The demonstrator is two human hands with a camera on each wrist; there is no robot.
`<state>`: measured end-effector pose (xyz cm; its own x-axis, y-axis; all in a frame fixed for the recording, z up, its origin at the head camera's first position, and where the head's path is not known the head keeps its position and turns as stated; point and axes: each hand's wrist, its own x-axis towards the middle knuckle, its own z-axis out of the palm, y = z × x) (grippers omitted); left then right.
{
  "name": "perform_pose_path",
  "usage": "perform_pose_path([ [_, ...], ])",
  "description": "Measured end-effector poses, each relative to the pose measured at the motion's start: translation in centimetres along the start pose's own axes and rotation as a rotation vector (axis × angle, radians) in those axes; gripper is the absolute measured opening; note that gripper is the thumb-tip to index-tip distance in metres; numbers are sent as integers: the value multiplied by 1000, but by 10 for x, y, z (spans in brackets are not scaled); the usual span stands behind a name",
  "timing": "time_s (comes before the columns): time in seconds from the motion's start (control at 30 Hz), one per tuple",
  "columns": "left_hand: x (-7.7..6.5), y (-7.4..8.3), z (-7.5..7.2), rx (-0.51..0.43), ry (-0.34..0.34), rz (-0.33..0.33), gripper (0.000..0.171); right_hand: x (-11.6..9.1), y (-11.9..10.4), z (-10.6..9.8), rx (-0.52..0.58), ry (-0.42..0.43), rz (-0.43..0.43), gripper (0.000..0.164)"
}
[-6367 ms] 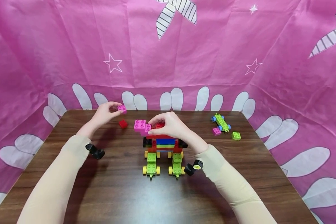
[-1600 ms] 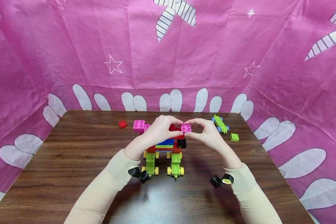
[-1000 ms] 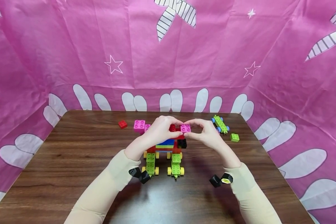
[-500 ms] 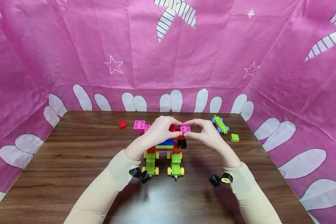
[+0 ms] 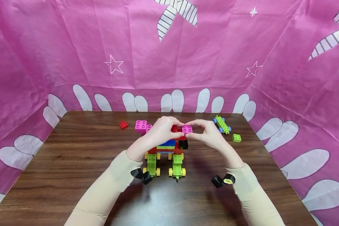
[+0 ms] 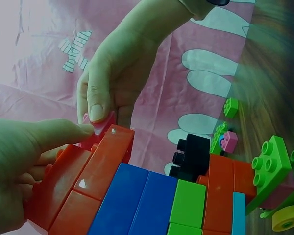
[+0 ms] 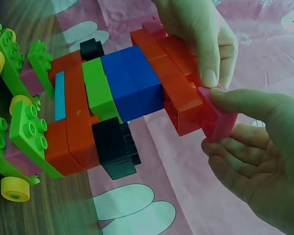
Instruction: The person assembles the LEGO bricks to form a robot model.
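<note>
A toy brick build (image 5: 166,143) stands upright mid-table on lime wheeled bases (image 5: 177,171), with blue and red bricks above. A pink brick (image 5: 187,129) sits at the right end of its red top. My right hand (image 5: 209,135) pinches this brick between thumb and fingers from the right. From the left, my left hand (image 5: 158,133) pinches at it too, its thumb touching the pink brick (image 6: 91,141) in the left wrist view. More pink bricks (image 5: 140,126) jut from the build's left end. Black bricks (image 7: 112,147) stick out from its sides.
A red brick (image 5: 123,125) lies at the back left of the wooden table (image 5: 59,157). A lime wheeled base (image 5: 222,125) and a lime brick (image 5: 236,137) lie at the back right. Near that base is a loose pink brick (image 6: 229,142). A pink printed cloth (image 5: 169,62) surrounds the table.
Earlier, my left hand held a pink brick at the back left and my right hand held the build's left end. Both hands have since moved right to its right end. The last second shows almost no movement.
</note>
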<state>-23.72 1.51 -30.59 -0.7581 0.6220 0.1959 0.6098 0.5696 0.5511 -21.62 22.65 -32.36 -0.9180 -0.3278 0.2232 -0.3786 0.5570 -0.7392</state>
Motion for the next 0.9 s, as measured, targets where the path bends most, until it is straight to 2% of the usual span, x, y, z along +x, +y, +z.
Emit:
perform_pose_path([
  [0.3,-2,-1,1,6,21,11,35,0,1,0,-5,3,-5,36],
  [0.63,-3,-3,4,51,90,61,34,-1,1,0,-21,5,-20,37],
  [0.9,-2,-4,4,45,98,68,34,1,3,0,-40,8,-32,37],
])
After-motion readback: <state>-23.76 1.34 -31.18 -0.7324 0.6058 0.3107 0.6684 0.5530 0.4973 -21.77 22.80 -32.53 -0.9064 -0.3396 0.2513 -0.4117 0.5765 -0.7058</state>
